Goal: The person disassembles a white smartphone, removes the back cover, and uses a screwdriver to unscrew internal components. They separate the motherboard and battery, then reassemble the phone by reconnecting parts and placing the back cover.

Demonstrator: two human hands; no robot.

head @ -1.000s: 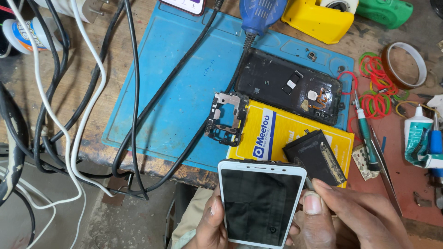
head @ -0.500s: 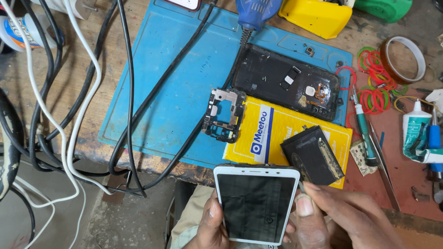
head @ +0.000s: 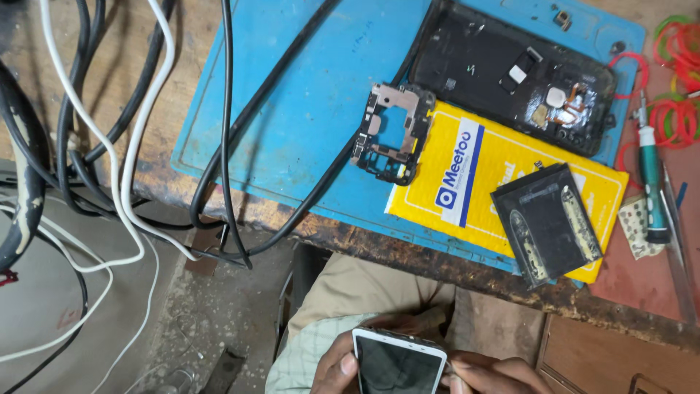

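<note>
At the bottom edge of the head view my left hand [head: 334,366] grips the left side of a white-framed phone [head: 397,362] with a dark screen, held over my lap. My right hand [head: 490,373] holds its right edge, fingers curled against the frame. On the bench above lie a black phone back cover [head: 510,69], a small metal-and-black inner frame [head: 390,131], a yellow padded envelope [head: 503,186] and a black battery [head: 547,222] resting on the envelope.
A blue work mat [head: 306,109] covers the worn wooden bench. Black and white cables [head: 131,146] trail over the left side and hang off the edge. A green-handled screwdriver [head: 651,182], tweezers and red rubber bands [head: 674,117] lie at the right.
The view has dropped and drawn closer to the bench, so the phone and both hands now sit lower in frame, partly cut off. Both hands keep hold of the phone.
</note>
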